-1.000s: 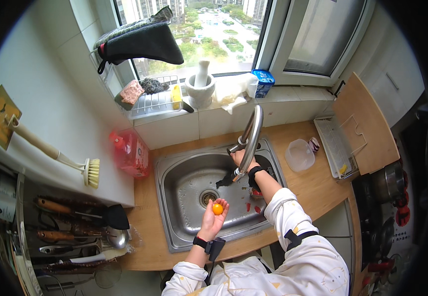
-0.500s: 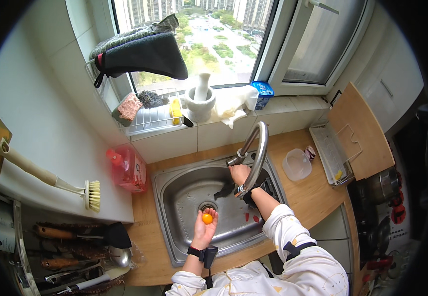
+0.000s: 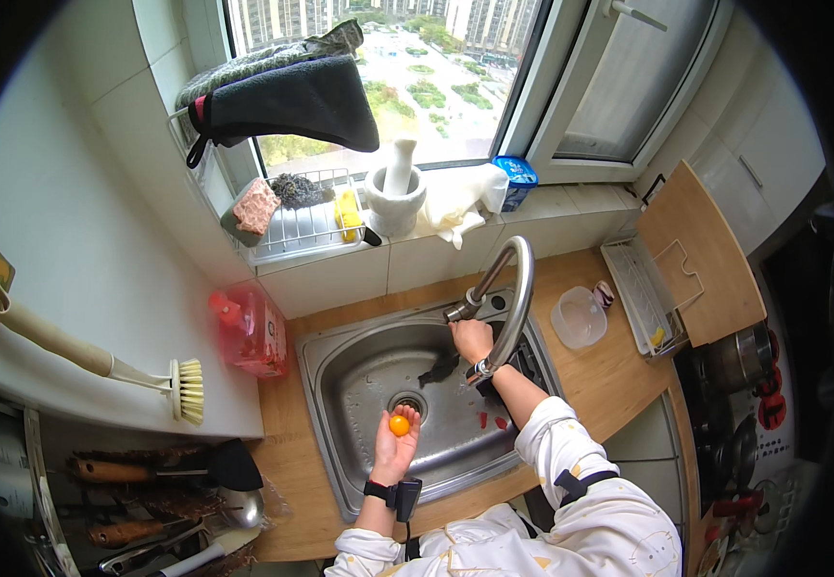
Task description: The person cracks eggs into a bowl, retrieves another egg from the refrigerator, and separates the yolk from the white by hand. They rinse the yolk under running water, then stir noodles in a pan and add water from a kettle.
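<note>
In the cupped, upturned palm of my left hand [image 3: 396, 444] rests a small round orange-yellow thing [image 3: 399, 425], smooth and glossy; I cannot tell its exact kind. That hand is over the steel sink [image 3: 340, 385], just in front of the drain [image 3: 405, 404]. My right hand [image 3: 473, 338] reaches across to the back of the sink, its fingers closed at the handle [image 3: 462, 310] at the base of the curved tap [image 3: 523, 279]. The tap's neck arches over my right wrist, and the fingertips are partly hidden. No water stream is visible.
Small red scraps [image 3: 492, 421] and a dark cloth-like piece [image 3: 438, 370] lie in the sink. A pink soap bottle [image 3: 252, 332] stands left, a clear tub [image 3: 579, 319] right. A mortar [image 3: 395, 207] sits on the sill; a brush [image 3: 100, 361] juts from the left wall.
The whole view has shifted slightly. My left hand still holds the orange-yellow thing, and my right hand stays at the tap handle.
</note>
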`<state>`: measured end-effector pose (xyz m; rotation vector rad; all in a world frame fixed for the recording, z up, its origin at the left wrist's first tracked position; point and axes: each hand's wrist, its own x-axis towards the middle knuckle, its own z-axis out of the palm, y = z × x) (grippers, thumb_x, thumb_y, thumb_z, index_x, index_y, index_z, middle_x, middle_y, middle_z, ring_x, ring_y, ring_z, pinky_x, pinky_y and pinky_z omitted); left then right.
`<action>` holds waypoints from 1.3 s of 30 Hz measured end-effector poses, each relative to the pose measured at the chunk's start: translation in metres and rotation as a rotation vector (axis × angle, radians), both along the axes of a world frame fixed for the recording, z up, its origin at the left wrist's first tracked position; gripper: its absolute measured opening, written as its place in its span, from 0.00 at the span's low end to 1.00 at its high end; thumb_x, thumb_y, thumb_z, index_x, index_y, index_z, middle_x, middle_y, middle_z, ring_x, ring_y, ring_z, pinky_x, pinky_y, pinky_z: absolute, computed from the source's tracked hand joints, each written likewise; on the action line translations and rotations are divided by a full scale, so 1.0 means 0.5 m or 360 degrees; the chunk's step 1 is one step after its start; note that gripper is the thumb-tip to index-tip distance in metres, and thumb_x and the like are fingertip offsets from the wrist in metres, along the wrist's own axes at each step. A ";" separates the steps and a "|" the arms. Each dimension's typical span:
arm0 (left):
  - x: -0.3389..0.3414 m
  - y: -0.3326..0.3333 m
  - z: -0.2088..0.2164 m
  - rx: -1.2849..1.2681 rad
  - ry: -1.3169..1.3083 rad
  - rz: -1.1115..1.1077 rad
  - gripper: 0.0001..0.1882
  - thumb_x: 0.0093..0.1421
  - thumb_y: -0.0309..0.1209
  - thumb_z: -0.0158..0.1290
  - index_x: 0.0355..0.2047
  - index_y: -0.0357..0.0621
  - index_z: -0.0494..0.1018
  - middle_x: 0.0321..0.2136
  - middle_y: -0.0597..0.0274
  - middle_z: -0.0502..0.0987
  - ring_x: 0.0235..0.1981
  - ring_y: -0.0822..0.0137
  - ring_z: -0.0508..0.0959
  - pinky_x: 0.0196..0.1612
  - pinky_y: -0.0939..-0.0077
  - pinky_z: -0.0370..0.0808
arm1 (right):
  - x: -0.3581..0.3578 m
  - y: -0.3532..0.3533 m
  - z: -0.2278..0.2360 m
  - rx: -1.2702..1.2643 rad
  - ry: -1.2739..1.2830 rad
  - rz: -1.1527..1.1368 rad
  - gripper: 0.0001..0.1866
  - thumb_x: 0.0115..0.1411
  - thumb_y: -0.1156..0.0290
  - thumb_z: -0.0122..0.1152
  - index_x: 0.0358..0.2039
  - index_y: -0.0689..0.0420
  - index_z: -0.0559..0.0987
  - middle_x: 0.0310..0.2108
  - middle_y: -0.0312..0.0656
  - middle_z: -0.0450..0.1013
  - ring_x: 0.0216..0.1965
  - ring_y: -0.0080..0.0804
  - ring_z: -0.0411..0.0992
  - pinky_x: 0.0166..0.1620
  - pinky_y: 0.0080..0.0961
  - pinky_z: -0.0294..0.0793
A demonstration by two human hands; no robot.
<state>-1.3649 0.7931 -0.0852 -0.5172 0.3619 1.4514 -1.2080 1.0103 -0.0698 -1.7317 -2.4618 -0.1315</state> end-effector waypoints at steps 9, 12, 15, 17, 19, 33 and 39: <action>-0.010 -0.003 0.001 -0.0038 -0.0019 0.0001 0.19 0.68 0.40 0.37 0.35 0.37 0.70 0.33 0.56 0.76 0.38 0.62 0.76 0.50 0.65 0.75 | 0.013 -0.007 -0.007 -0.0368 0.0500 -0.0366 0.22 0.60 0.52 0.49 0.29 0.59 0.79 0.26 0.52 0.75 0.31 0.53 0.75 0.36 0.45 0.72; -0.015 -0.008 -0.001 -0.0054 -0.0039 0.0019 0.18 0.68 0.40 0.37 0.35 0.37 0.70 0.33 0.56 0.75 0.38 0.63 0.76 0.50 0.65 0.75 | 0.025 -0.057 -0.028 -0.0578 0.1777 -0.0724 0.21 0.61 0.52 0.49 0.33 0.60 0.75 0.30 0.48 0.73 0.34 0.47 0.71 0.37 0.38 0.69; -0.022 -0.006 -0.005 -0.0053 -0.0014 0.0024 0.18 0.68 0.40 0.37 0.35 0.38 0.70 0.33 0.57 0.75 0.38 0.64 0.76 0.50 0.66 0.75 | 0.033 -0.124 -0.034 -0.2169 0.3580 -0.0936 0.12 0.63 0.62 0.52 0.28 0.57 0.72 0.20 0.33 0.65 0.22 0.23 0.64 0.25 0.20 0.64; -0.027 -0.003 -0.009 -0.0055 -0.0001 0.0017 0.18 0.69 0.40 0.37 0.35 0.38 0.70 0.33 0.57 0.76 0.38 0.64 0.76 0.50 0.66 0.75 | 0.024 -0.162 -0.024 -0.2597 0.4030 -0.1228 0.14 0.65 0.63 0.49 0.22 0.52 0.68 0.14 0.28 0.56 0.13 0.20 0.55 0.19 0.16 0.57; -0.033 0.002 -0.010 -0.0113 0.0011 0.0025 0.19 0.69 0.41 0.36 0.35 0.38 0.70 0.33 0.56 0.76 0.38 0.63 0.77 0.50 0.65 0.75 | 0.019 -0.181 0.002 -0.2740 0.3998 -0.0733 0.18 0.65 0.62 0.48 0.17 0.51 0.64 0.12 0.27 0.53 0.12 0.18 0.50 0.17 0.16 0.52; -0.039 0.004 -0.011 -0.0080 -0.0045 0.0034 0.19 0.69 0.41 0.37 0.34 0.38 0.70 0.33 0.56 0.76 0.36 0.63 0.77 0.47 0.65 0.77 | -0.019 -0.238 0.069 -0.1422 0.2983 -0.0627 0.25 0.54 0.85 0.57 0.13 0.47 0.53 0.14 0.26 0.52 0.12 0.14 0.47 0.15 0.14 0.44; -0.030 -0.004 -0.023 -0.0057 -0.0080 0.0014 0.19 0.68 0.41 0.37 0.34 0.38 0.70 0.33 0.56 0.76 0.37 0.63 0.77 0.48 0.65 0.76 | -0.015 -0.243 0.099 -0.1564 0.3011 -0.0638 0.26 0.59 0.71 0.59 0.12 0.47 0.53 0.12 0.24 0.48 0.10 0.14 0.42 0.14 0.15 0.40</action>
